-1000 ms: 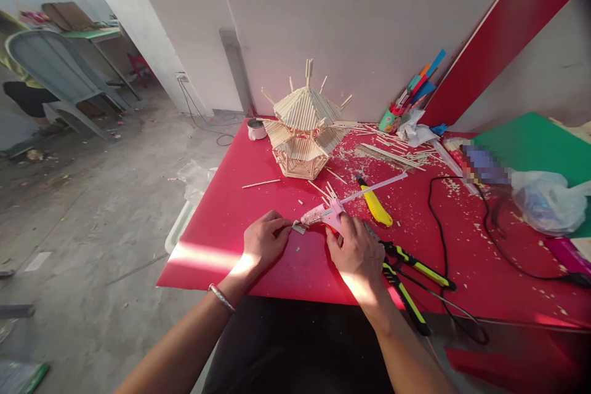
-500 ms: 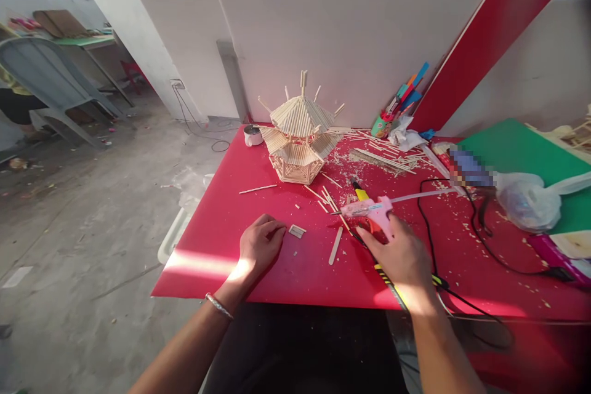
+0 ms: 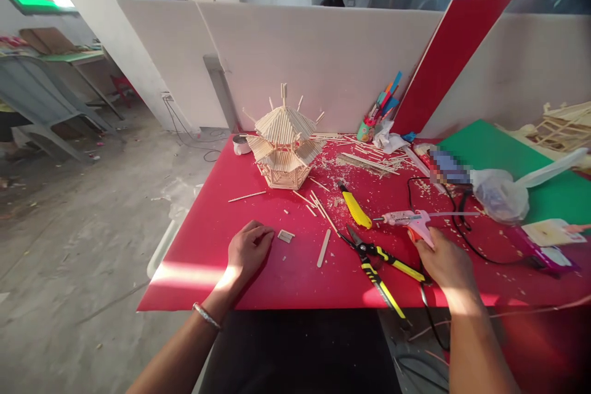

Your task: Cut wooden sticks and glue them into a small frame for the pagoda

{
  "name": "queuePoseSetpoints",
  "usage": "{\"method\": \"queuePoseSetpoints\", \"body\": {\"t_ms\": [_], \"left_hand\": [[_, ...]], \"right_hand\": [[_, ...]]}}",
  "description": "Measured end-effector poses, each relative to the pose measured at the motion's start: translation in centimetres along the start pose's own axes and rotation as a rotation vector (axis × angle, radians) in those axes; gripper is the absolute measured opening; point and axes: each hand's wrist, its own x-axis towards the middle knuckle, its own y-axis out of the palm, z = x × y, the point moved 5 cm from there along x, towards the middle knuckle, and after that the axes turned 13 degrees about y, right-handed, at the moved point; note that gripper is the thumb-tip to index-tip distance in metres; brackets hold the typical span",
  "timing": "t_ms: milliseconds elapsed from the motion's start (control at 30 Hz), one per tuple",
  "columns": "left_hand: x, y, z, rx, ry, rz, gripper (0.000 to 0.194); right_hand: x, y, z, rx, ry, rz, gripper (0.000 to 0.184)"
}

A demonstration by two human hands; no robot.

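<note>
The right grip [image 3: 419, 240] is closed around a pink glue gun [image 3: 410, 218]; the left grip [image 3: 268, 233], pinched shut, is just beside a small wooden piece [image 3: 286, 236].

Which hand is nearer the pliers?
Right. The right hand, holding the glue gun, is just right of the pliers; the left hand is farther off, to their left.

The left hand [image 3: 250, 250] rests at the near left of the surface [image 3: 207, 228], fingers curled inward. The right hand [image 3: 447, 261] is closed in a grip, its forearm [image 3: 480, 345] angling in from the near right.
</note>
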Motion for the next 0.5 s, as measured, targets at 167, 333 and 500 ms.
{"method": "queuePoseSetpoints", "body": {"t_ms": [167, 333, 500], "left_hand": [[0.2, -0.3, 0.1, -0.053, -0.001, -0.026, 0.021], [0.6, -0.5, 0.3, -0.122, -0.004, -0.035, 0.021], [2.3, -0.4, -0.3, -0.145, 0.056, -0.026, 0.020]], "right_hand": [[1.1, 0.1, -0.4, -0.092, -0.013, 0.003, 0.032], [2.0, -0.2, -1.8, -0.075, 0.197, 0.050, 0.039], [1.5, -0.6, -0.7, -0.062, 0.163, 0.004, 0.043]]}}
